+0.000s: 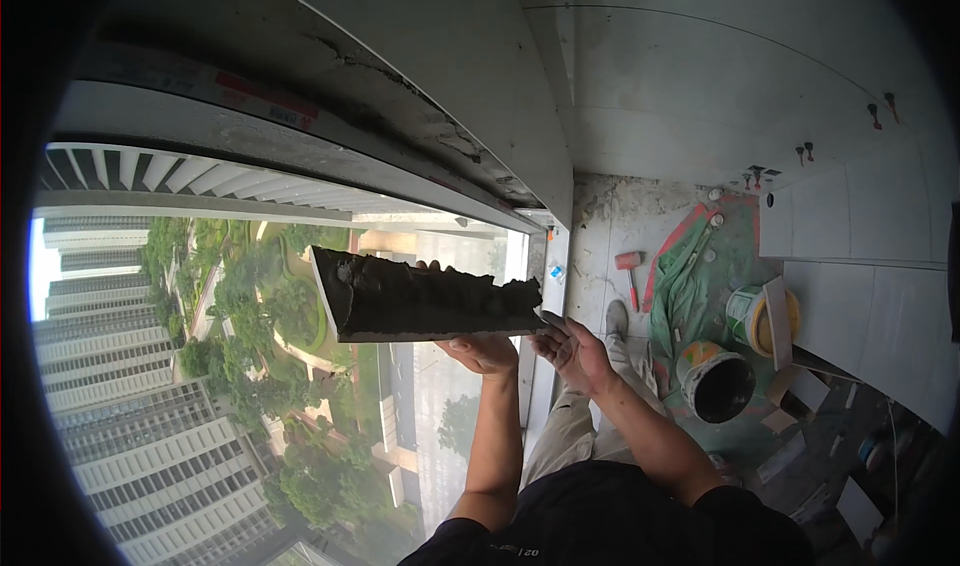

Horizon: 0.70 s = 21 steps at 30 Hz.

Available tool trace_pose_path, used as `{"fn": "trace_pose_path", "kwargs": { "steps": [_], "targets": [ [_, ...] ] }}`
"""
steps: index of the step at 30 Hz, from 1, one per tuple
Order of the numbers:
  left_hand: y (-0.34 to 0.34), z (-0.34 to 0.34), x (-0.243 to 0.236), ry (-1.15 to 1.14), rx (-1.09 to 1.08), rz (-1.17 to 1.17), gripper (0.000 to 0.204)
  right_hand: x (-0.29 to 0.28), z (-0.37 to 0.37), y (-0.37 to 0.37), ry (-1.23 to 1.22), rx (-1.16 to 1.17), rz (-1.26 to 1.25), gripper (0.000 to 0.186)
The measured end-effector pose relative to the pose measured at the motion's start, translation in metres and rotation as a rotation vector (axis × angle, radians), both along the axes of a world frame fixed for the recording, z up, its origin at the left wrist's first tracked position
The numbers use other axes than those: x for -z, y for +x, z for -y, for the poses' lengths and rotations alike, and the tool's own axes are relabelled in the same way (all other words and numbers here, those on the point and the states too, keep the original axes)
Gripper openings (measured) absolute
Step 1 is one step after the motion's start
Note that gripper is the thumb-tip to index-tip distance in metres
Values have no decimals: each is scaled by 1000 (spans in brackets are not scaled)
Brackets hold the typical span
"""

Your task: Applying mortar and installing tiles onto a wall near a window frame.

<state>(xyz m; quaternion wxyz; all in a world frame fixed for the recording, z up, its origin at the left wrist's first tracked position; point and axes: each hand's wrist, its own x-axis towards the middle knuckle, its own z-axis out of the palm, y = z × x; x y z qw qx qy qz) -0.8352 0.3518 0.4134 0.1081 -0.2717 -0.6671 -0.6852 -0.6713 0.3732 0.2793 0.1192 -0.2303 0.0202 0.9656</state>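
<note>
A long narrow panel (328,293) carries a thick, uneven layer of dark wet mortar (435,301), held out in front of the window. My left hand (480,352) grips it from below, fingertips showing over the far edge behind the mortar. At the panel's right end, my right hand (580,356) has its fingers closed on a small grey tool (554,320), likely metal, whose shape is mostly hidden. The tool is close to or touching the panel's end; I cannot tell which.
A window (200,386) on the left looks out high over buildings and trees. On the floor at right are a red mallet (628,263), a green sheet (675,286), a dark-filled bucket (722,386), a yellow bucket (745,316) and board offcuts (858,509). Tiled wall (860,206) carries small clips.
</note>
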Motion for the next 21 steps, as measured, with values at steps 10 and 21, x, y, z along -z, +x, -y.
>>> {"fn": "trace_pose_path", "kwargs": {
  "steps": [10, 21],
  "targets": [
    [-28, -27, 40, -48, 96, -95, 105, 38, -65, -69, -218, 224, 79, 44],
    [-48, -43, 78, -261, 117, -55, 89, 90, -97, -132, -252, 324, 37, 44]
  ]
}}
